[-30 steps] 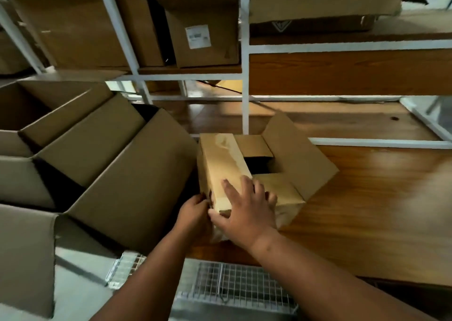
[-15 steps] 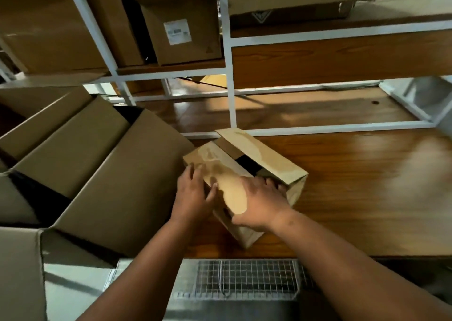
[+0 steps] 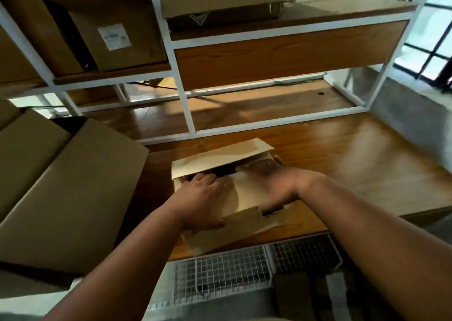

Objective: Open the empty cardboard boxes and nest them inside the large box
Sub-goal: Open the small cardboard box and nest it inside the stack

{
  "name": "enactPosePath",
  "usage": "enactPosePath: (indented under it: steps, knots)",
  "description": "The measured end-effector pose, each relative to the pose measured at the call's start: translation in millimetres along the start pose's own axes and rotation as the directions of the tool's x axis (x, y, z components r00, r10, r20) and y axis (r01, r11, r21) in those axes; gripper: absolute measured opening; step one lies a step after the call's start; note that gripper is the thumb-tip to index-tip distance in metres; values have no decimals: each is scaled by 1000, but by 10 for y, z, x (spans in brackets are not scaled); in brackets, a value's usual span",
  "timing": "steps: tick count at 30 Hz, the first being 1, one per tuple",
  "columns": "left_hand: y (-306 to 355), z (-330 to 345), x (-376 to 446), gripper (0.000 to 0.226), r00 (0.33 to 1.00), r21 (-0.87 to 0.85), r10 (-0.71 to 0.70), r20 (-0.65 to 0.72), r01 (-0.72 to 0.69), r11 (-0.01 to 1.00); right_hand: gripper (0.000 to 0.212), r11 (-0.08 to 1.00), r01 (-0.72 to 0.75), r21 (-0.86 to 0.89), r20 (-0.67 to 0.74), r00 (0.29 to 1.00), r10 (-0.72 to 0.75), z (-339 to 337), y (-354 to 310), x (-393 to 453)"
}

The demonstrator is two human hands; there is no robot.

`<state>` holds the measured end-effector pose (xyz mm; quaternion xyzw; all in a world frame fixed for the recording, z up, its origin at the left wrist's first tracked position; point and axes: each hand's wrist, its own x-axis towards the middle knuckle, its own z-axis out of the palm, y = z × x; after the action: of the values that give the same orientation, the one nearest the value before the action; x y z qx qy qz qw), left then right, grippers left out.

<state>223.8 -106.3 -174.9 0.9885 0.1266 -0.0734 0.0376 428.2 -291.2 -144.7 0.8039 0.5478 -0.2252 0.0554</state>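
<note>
Small cardboard box (image 3: 234,198) near the front edge of the wooden table (image 3: 342,164), top flaps partly raised, its interior dark. Left hand (image 3: 198,203) grips its near-left corner, fingers curled over the rim; right hand (image 3: 271,183) grips the right side, blurred. Large box (image 3: 63,193) stands open just left.

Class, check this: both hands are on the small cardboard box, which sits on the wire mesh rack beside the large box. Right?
Not quite. In the head view, both hands, left and right, are on the small cardboard box, but it sits on the wooden table, beside the large box.
</note>
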Motion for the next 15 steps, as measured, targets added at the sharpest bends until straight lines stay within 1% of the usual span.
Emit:
enactPosePath:
  steps: [3, 5, 7, 9, 10, 11, 12, 13, 14, 15]
  knots:
    - [32, -119, 43, 131, 999, 76, -49, -11, 50, 996, 130, 992, 11, -125, -204, 978, -37, 60, -108, 99]
    - [48, -171, 8, 134, 996, 117, -45, -76, 53, 992, 134, 987, -6, -160, -307, 951, -44, 82, -112, 94]
    - [82, -191, -53, 136, 987, 180, -23, -161, 52, 982, 127, 977, -38, -211, -414, 909, -55, 61, -157, 1]
    - [125, -202, -144, 136, 968, 228, -37, -246, 95, 969, 108, 968, -72, -241, -509, 859, -62, 4, -247, -155]
    - [171, -209, -208, 129, 950, 229, -43, -309, 118, 966, 93, 970, -68, -233, -565, 822, -78, -14, -282, -229]
    - [240, -220, -277, 114, 920, 211, -28, -390, 119, 970, 77, 972, -46, -228, -621, 776, -109, -29, -320, -316]
    - [326, -217, -354, 89, 878, 169, -8, -478, 101, 980, 64, 976, -9, -217, -657, 741, -139, -48, -357, -406]
    - [431, -214, -432, 61, 841, 122, 5, -541, 73, 990, 59, 982, 42, -187, -662, 733, -157, -73, -378, -492]
    - [541, -223, -510, 38, 831, 100, 8, -556, 57, 993, 60, 987, 90, -135, -642, 751, -156, -98, -390, -565]
    - [639, -220, -577, 25, 845, 96, -3, -535, 65, 993, 62, 988, 137, -76, -591, 791, -155, -117, -401, -623]
